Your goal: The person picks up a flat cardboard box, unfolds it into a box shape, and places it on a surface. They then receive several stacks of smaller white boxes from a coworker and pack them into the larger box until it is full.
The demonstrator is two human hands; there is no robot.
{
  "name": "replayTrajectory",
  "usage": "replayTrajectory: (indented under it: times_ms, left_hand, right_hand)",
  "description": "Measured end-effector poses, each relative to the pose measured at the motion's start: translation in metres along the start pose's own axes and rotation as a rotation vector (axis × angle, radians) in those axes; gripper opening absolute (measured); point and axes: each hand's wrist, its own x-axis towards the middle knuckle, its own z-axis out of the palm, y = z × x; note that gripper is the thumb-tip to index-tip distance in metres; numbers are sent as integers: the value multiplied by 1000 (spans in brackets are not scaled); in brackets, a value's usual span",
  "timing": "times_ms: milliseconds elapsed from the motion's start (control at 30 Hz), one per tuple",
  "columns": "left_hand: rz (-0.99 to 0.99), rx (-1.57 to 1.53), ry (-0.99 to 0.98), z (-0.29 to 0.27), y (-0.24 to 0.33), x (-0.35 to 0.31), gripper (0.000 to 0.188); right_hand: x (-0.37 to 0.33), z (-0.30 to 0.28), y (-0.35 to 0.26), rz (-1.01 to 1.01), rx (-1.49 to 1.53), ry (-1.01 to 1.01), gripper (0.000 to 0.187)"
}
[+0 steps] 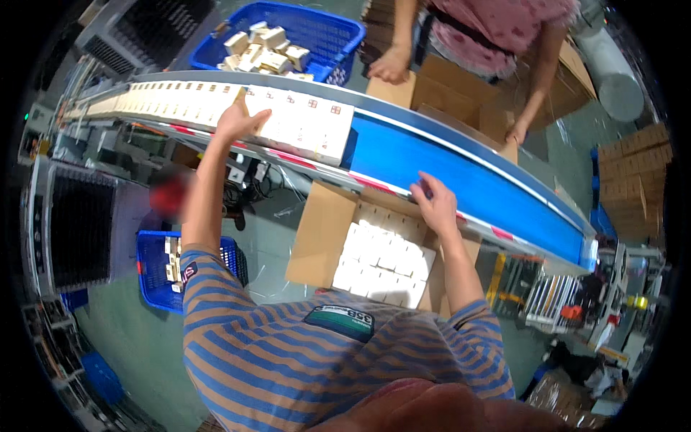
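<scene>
A long row of small white cartons [302, 126] lies packed side by side on the blue conveyor belt [446, 180]. On the left part of that row rests my left hand [241, 121], its thumb spread to the right over the carton tops and its fingers toward the far side. My right hand [437, 204] hovers over the conveyor's near edge, right of the row's end, with fingers apart and nothing in them. Below it stands an open cardboard box [317, 230], with layers of white cartons [385, 263] inside, brightly lit.
Across the belt, a person in pink [482, 36] handles another open cardboard box [457, 83]. A blue basket [345, 36] of loose cartons stands beyond the conveyor; another blue basket [155, 288] sits at my left. Stacked cartons [633, 173] stand far right.
</scene>
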Motion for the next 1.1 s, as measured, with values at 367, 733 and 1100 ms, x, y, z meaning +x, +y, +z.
replayTrajectory:
  times_ms: [367,733,1100]
  left_hand:
    - [149,-799,-520,122,170,-66,62]
    - [319,-979,-181,169,141,-262,82]
    - [360,80,-1042,213,172,-149,102]
  right_hand:
    - [27,-26,37,237,663,128,67]
    - [-160,-33,10,207,441,395,87]
    - [-69,-22,107,145,-33,-647,78]
